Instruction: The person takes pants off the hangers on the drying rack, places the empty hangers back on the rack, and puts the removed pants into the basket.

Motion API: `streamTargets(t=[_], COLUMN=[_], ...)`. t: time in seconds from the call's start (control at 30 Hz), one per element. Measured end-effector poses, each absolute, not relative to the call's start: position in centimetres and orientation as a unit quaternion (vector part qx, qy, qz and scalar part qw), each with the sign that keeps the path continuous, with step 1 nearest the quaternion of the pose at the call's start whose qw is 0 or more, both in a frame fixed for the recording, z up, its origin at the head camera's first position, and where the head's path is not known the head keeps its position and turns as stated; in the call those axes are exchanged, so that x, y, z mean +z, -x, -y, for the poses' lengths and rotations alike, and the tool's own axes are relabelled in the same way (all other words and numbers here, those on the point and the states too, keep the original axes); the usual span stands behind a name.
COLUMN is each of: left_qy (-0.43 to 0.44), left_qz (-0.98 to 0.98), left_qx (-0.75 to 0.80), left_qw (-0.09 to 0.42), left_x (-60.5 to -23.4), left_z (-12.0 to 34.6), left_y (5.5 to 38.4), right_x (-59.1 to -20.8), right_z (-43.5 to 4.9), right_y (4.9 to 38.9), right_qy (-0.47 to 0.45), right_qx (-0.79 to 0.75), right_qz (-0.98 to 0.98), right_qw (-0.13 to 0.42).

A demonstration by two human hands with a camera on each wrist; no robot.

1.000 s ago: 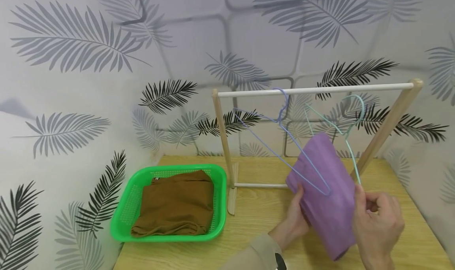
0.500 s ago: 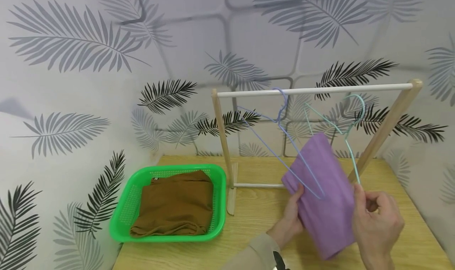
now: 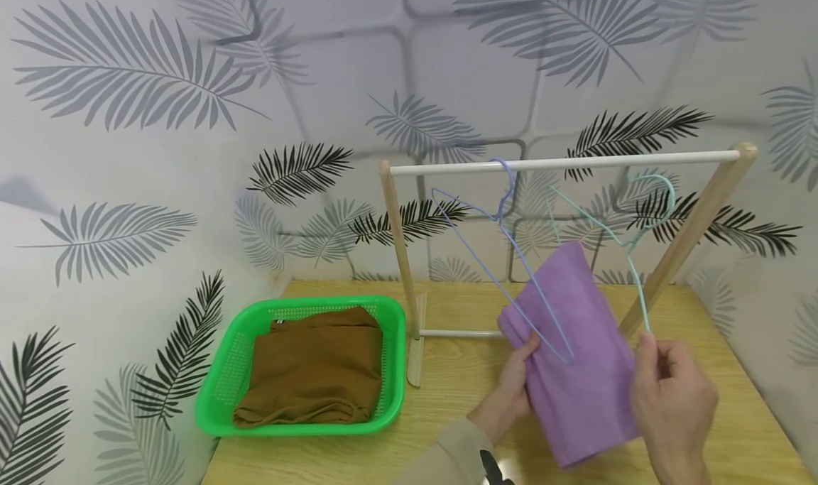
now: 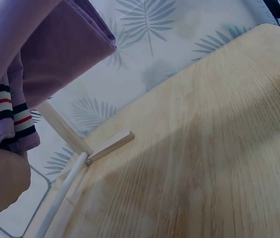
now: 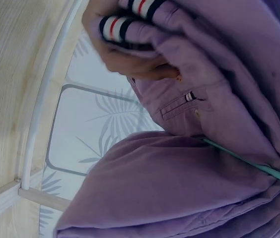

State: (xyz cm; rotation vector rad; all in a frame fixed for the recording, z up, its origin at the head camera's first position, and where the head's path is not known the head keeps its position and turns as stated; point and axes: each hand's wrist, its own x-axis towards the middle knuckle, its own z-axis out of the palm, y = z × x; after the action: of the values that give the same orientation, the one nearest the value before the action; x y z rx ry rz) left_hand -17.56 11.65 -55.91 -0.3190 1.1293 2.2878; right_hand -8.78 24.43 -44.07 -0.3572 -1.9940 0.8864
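Observation:
A folded purple garment (image 3: 588, 378) with a welt pocket and striped trim (image 5: 115, 29) is held up over the table. My left hand (image 3: 513, 382) grips its left edge, the thumb on the near face. At the right, my right hand (image 3: 677, 403) pinches the lower corner of a mint-green hanger (image 3: 641, 297). In the right wrist view the hanger's wire (image 5: 279, 174) runs between the garment's layers; its far part is hidden by cloth. A lilac-blue hanger (image 3: 491, 275) hangs in front of the garment, its low corner overlapping it in the head view.
The lilac-blue hanger hooks over the white rail (image 3: 447, 167) of a wooden rack (image 3: 399, 243). To the left stands a green basket (image 3: 206, 400) with folded brown cloth (image 3: 316, 368) in it. All stand on a wood-grain table (image 3: 456, 378) near a leaf-patterned wall.
My left hand and the garment have shifted left, turning more of the garment's face to view. The mint hanger's hook has swung right. The lilac-blue hanger has turned slightly.

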Motion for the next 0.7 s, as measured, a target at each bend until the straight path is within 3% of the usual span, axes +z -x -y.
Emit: streamTargets(t=[0.27,0.7], left_qy=[0.084,0.084], left_qz=[-0.443,-0.467], left_qx=[0.848,0.829], left_qw=[0.279,0.294], left_x=[-55.8,-55.6], left_z=[-10.5,-8.9], left_y=[17.9,18.6], right_x=[-43.9,-44.5], right_z=[-25.2,-27.0], right_y=[8.7,9.2], right_qy=[0.146,0.114], right_qx=[0.338,0.330], right_qz=[0.842,0.848], right_qw=[0.393,0.400])
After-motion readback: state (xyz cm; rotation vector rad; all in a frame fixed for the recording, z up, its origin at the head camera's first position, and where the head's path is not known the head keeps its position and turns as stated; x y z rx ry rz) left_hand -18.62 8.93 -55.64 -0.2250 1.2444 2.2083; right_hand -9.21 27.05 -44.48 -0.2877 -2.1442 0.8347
